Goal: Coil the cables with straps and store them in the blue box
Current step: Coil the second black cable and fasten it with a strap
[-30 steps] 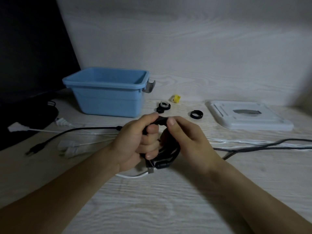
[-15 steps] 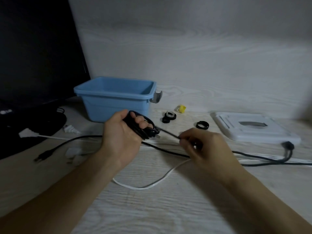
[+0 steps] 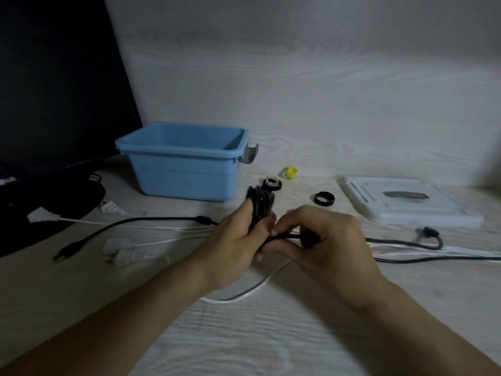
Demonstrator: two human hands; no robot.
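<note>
Box [image 3: 184, 169]: I see light blue, with a grey clip on its right end.
Coiled cable [image 3: 259, 204]: black.
Loose cables: I see one black [image 3: 151, 220], one white [image 3: 244, 294].
Straps: I see black rings [image 3: 324, 198], one yellow [image 3: 290, 172].
Lid [image 3: 401, 204]: white.
Desk [image 3: 244, 335]: pale wood grain.
Monitor [image 3: 54, 90]: black.

Both bare forearms enter from bottom corners, converging toward frame centre. Left hand [image 3: 235, 245] raised slightly, back facing camera, fingers curled round bundle of looped black cable [image 3: 260, 206]; loops stick up above fingertips. Right hand [image 3: 325, 242] just beside left, knuckles up, fingers bent, thumb and fingertips pinching black cable strand running sideways from bundle. Fingertips of two hands nearly touching; exact contact blurred. Both wrists roughly straight. Left grip closed on bundle, right grip closed on strand.
</note>
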